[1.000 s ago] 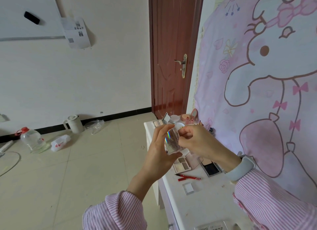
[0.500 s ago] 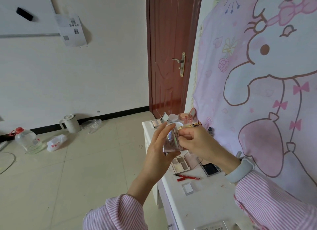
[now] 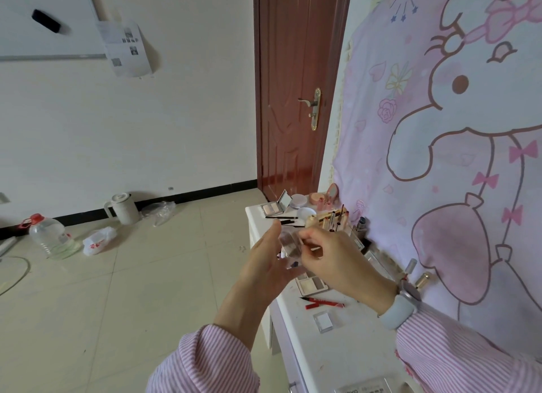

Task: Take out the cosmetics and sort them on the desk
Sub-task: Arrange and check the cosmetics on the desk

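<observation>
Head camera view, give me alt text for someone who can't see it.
Two hands in pink striped sleeves hold a small clear case above a white desk: the left hand cradles it, the right hand pinches at its top. Palettes, a red pen and other cosmetics lie on the desk beside a pink cartoon wall cloth.

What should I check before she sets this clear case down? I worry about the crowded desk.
1. Clear case supported by left hand: ok.
2. Right hand pinching a thin stick at the case: ok.
3. Case closed: cannot tell, blurred.
4. Bare desk near the front: ok.
5. Red pen and small white compact away from the hands: ok.
</observation>
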